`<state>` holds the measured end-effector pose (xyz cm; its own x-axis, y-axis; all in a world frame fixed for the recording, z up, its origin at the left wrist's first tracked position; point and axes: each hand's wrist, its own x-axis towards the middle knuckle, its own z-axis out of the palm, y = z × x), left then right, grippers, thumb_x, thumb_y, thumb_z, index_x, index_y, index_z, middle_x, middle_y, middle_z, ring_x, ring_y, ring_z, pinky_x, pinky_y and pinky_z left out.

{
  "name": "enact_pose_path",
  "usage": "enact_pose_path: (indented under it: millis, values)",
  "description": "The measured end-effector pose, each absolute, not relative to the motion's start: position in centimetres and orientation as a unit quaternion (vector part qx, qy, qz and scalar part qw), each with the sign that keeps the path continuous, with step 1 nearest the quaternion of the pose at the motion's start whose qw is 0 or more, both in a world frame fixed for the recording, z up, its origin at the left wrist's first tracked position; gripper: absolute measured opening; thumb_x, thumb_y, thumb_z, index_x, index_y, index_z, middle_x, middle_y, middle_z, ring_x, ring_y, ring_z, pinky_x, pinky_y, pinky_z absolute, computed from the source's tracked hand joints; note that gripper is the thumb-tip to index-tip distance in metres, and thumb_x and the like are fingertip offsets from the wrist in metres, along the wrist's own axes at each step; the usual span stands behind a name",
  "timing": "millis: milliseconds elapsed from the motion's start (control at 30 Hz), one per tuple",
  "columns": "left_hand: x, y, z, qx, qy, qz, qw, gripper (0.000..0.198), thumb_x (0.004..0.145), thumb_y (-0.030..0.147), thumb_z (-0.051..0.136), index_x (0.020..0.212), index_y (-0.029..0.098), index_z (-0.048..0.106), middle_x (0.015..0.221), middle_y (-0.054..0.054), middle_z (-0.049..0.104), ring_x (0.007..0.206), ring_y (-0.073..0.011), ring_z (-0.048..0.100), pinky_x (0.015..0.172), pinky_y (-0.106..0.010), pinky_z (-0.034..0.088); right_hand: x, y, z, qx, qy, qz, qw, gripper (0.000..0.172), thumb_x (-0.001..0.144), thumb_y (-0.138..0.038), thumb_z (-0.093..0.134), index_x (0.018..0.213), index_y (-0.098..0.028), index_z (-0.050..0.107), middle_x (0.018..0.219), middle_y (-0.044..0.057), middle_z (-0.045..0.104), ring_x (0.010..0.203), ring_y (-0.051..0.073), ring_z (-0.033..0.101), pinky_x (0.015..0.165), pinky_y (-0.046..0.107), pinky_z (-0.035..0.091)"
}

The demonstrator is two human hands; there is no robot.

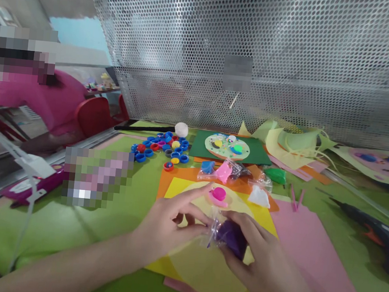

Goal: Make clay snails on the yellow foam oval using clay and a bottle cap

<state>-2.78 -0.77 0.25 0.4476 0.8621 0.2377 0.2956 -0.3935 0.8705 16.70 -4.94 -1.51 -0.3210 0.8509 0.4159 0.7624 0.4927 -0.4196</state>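
A clear plastic bag with purple clay (232, 238) is between my two hands, above a pale yellow paper circle (199, 270) on yellow and orange sheets. My left hand (177, 215) pinches the bag's clear end between thumb and a finger, its index finger stretched out. My right hand (256, 248) wraps round the purple part from the right. Just beyond my fingers, a bright pink clay piece (218, 195) lies on the circle. Small bags of blue (207, 167), pink (224, 172), white (259, 197) and green clay (275, 174) lie behind it.
Several bottle caps (160, 146) lie at the back left, near a decorated disc (227, 147) on green card. A glue gun (375, 232) and pink tweezers (297, 198) are at right, a power strip (35, 188) at left. A person in pink (48, 95) sits beyond the table.
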Motion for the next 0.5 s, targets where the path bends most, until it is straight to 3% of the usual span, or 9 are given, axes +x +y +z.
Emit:
enact_pose_path:
  millis: [167,400,500]
  values:
    - [-2.8,-1.3,-0.2,0.755,0.353,0.372,0.408,0.063,0.074,0.019,0.066,0.132,0.023,0.040,0.073,-0.001,0.074,0.061,-0.0150,0.068,0.051,-0.019,0.050,16.3,-5.1,-2.0,-0.495,-0.800,0.107,0.322,0.031,0.076,-0.018,0.047,0.107,-0.023,0.046,0.097,0.004,0.065,0.079,0.019,0.065,0.062,0.031,0.054]
    - [-2.6,-1.8,-0.6,0.794,0.342,0.392,0.313,0.056,0.076,0.013,0.059,0.129,0.026,0.044,0.070,0.002,0.074,0.058,-0.0116,0.066,0.054,-0.018,0.050,16.0,-5.1,-2.3,-0.505,-0.791,0.123,0.324,0.031,0.076,-0.019,0.047,0.107,-0.023,0.045,0.095,0.005,0.065,0.077,0.020,0.065,0.059,0.032,0.054]
    - [-2.4,-2.2,-0.2,0.775,0.361,0.394,0.338,0.059,0.075,0.011,0.059,0.129,0.027,0.042,0.068,0.003,0.072,0.057,-0.0113,0.064,0.052,-0.017,0.048,15.9,-5.4,-2.1,-0.505,-0.788,0.143,0.321,0.031,0.076,-0.020,0.046,0.107,-0.023,0.046,0.095,0.004,0.065,0.076,0.020,0.065,0.059,0.031,0.054]
